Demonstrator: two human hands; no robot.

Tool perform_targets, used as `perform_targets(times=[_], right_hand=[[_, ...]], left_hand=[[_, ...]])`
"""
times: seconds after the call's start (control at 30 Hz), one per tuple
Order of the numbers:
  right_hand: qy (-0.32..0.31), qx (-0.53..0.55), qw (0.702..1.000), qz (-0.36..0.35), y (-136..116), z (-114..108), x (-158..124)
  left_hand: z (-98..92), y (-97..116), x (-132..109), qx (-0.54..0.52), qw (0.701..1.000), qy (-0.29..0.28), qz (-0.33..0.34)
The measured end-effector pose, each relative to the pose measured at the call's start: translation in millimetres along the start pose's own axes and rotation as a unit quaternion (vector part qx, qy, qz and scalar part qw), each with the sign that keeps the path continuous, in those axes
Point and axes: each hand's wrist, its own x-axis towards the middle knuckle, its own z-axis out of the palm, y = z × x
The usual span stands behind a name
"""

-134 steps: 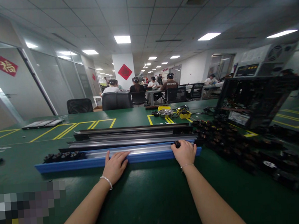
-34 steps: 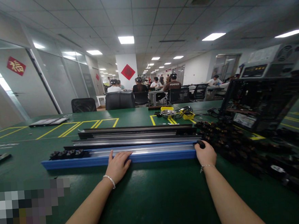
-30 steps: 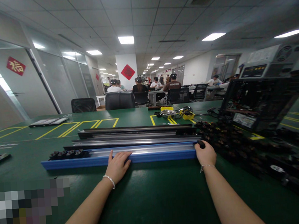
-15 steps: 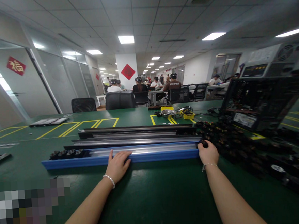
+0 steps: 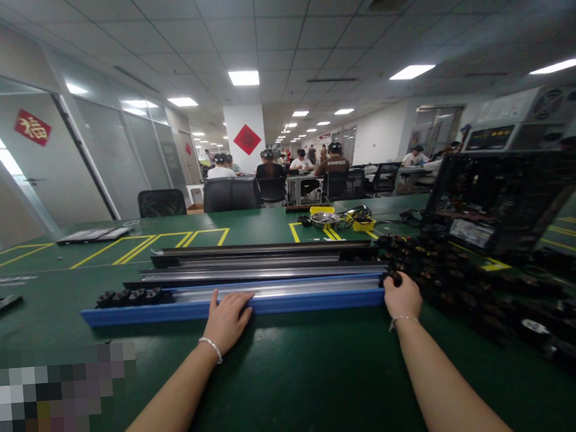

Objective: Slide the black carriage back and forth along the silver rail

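A long blue channel (image 5: 318, 301) with a shiny metal strip (image 5: 278, 288) inside lies across the table in front of me. My left hand (image 5: 225, 319) holds its front wall near the middle, fingers over the top edge and thumb in front; the little finger points up. At the channel's right end, my right hand (image 5: 403, 297) pinches a small black part (image 5: 395, 279), mostly hidden by the fingers. Several similar black parts (image 5: 128, 297) sit in a row in the left end of the channel.
Behind the blue channel lie several long black channels (image 5: 267, 268). A heap of black parts (image 5: 465, 289) spreads to the right, below an open computer case (image 5: 508, 194). Farther back are a metal bowl (image 5: 324, 219) and yellow items (image 5: 362, 222). People sit at distant desks.
The right hand and the black part in it have shifted very slightly, if at all. The left hand and the blue channel stay in place.
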Motion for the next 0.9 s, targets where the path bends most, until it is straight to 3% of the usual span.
perform_targets(times=[0.47,0.73,0.9], right_hand=[[0.051,0.011,0.998,0.038,9.4,-0.6,9.1],[0.094,-0.104,0.989,-0.049,27.1,-40.5,30.2],[0.161,-0.180,0.970,0.019,46.2,-65.0,46.3]], left_hand=[[-1.1,-6.8,1.0,0.012,1.000,0.000,-0.005],[-3.1,-6.6,1.6,0.003,1.000,0.007,-0.012],[-9.5,-15.4,4.5,0.023,0.997,0.054,-0.053]])
